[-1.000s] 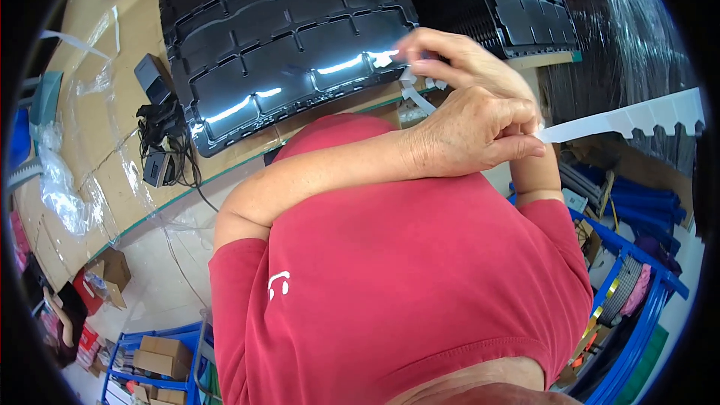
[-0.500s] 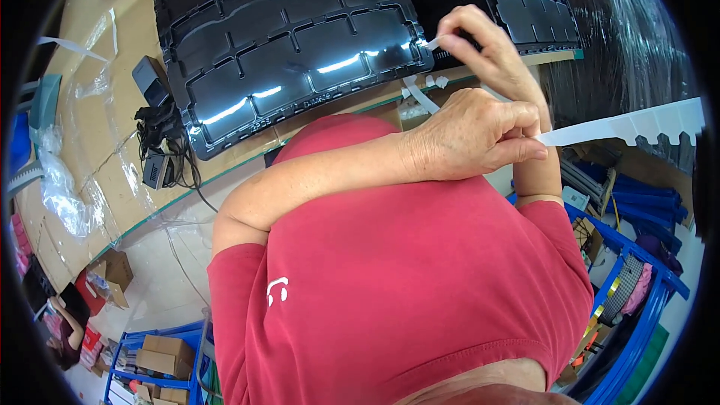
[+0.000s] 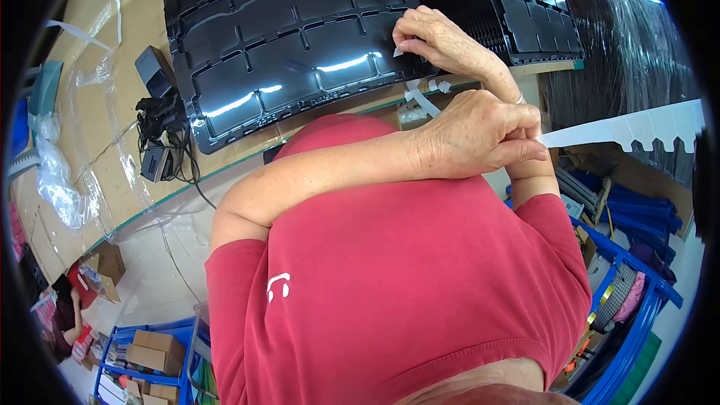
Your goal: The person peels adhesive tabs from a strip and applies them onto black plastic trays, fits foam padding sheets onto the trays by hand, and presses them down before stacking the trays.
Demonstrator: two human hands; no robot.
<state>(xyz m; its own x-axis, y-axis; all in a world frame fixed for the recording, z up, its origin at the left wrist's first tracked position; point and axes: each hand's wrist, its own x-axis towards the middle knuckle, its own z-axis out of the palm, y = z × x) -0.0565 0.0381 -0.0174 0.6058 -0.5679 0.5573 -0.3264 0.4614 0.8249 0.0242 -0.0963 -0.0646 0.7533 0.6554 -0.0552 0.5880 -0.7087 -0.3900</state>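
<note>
My left hand (image 3: 487, 131) reaches across my body to the right, its thumb and finger pinched on one end of a long white strip (image 3: 622, 129). The strip stretches out to the right; its lower edge has a row of notches. Beyond it, my right hand (image 3: 435, 37) is closed over the right part of a black plastic tray (image 3: 277, 52). Between those fingertips a small white piece (image 3: 398, 52) pokes out, which looks like a bit of tape or a sticker. Whether it touches the tray I cannot tell.
More black trays (image 3: 529, 22) are stacked at the right. White tape scraps (image 3: 421, 97) hang at the table edge. A dark device (image 3: 154, 71) and a cabled adapter (image 3: 156, 163) lie left of the tray. A blue shelf rack (image 3: 622, 292) stands at my right.
My right hand has moved left, from beside the tray's right edge to over its surface, carrying the small white piece. My left hand keeps its hold on the strip.
</note>
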